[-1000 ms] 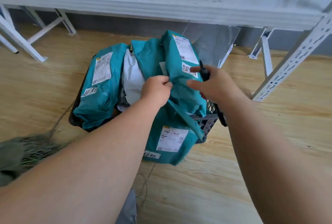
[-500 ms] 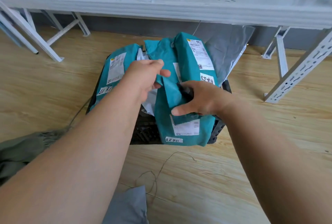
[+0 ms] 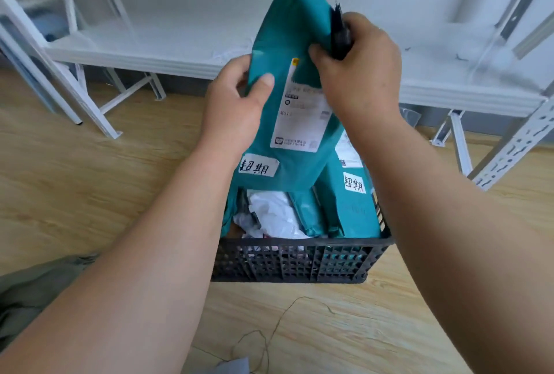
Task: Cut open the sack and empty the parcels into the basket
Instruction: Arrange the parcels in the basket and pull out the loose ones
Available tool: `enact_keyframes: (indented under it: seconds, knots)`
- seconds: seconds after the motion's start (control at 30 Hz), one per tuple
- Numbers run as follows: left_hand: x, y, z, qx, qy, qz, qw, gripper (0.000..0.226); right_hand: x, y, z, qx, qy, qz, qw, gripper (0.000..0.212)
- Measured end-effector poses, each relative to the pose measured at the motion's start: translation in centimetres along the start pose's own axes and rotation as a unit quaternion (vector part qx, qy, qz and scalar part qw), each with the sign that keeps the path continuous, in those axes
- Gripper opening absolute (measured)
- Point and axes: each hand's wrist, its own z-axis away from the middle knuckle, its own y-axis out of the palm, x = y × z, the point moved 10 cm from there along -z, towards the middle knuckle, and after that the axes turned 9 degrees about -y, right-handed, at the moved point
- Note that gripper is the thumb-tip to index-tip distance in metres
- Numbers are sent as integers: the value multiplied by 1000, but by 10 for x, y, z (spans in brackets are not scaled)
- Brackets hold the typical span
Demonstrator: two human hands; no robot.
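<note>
A teal parcel point(image 3: 295, 43) with a white shipping label stands upright over the black plastic basket point(image 3: 293, 256). My left hand point(image 3: 236, 103) pinches its left edge, thumb on the front. My right hand point(image 3: 356, 64) grips its right edge and also holds a dark cutter point(image 3: 340, 34) against the parcel. Inside the basket lie more teal parcels point(image 3: 350, 208) and a crumpled white parcel point(image 3: 275, 214). The olive sack point(image 3: 33, 286) lies on the floor at the lower left, partly out of frame.
White metal shelving point(image 3: 168, 52) runs along the back, with slotted uprights point(image 3: 509, 145) at the right and legs at the left. A loose thread point(image 3: 278, 322) and a grey bag corner point(image 3: 233, 366) lie on the wooden floor in front of the basket.
Both hands have lifted the teal parcel from lying across the basket to standing upright above it. My view has moved closer and lower toward the basket.
</note>
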Motion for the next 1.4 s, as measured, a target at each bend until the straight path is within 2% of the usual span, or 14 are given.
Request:
enact_keyframes:
  seconds: [0.13, 0.2, 0.3, 0.37, 0.43, 0.5, 0.67, 0.73, 0.83, 1.0, 1.13, 1.2, 1.3, 1.4]
  knots:
    - [8, -23, -9, -76, 22, -68, 995, 27, 20, 1, 14, -66, -73, -21, 995, 3]
    - [44, -26, -9, -69, -51, -78, 993, 43, 7, 24, 42, -26, -82, -13, 996, 12]
    - [126, -19, 17, 9, -209, -2, 978, 54, -52, 91, 108, 241, 18, 18, 970, 35]
    - [167, -18, 42, 55, -245, -86, 964, 53, -87, 126, 175, 454, 99, 37, 885, 55]
    - [188, -19, 64, 82, -244, -109, 960, 49, -99, 135, 213, 542, 129, 28, 830, 67]
    - [187, -27, 75, 81, -205, -110, 969, 49, -97, 132, 218, 539, 158, -14, 827, 73]
    - [180, -110, 119, -146, -82, -133, 977, 41, -57, 117, 185, 436, 97, -12, 895, 65]
    - [203, -111, 145, -116, -103, -211, 965, 37, -19, 133, 203, 446, 48, -39, 893, 44]
    - [274, -88, 188, 67, -229, -384, 892, 31, 10, 181, 294, 590, 55, -54, 804, 29]
    - [393, -85, 320, 410, -378, -532, 637, 30, -26, 206, 447, 781, 96, 51, 615, 29]
    - [426, -100, 357, 463, -384, -580, 549, 40, -39, 209, 481, 783, 124, 41, 608, 29]
    - [439, -108, 379, 496, -411, -571, 508, 67, -43, 208, 481, 765, 143, 38, 627, 28]
    - [445, -113, 401, 484, -448, -553, 510, 126, -48, 208, 484, 760, 147, 47, 632, 26]
    - [443, -115, 406, 433, -469, -560, 529, 142, -48, 211, 490, 755, 145, 49, 638, 24]
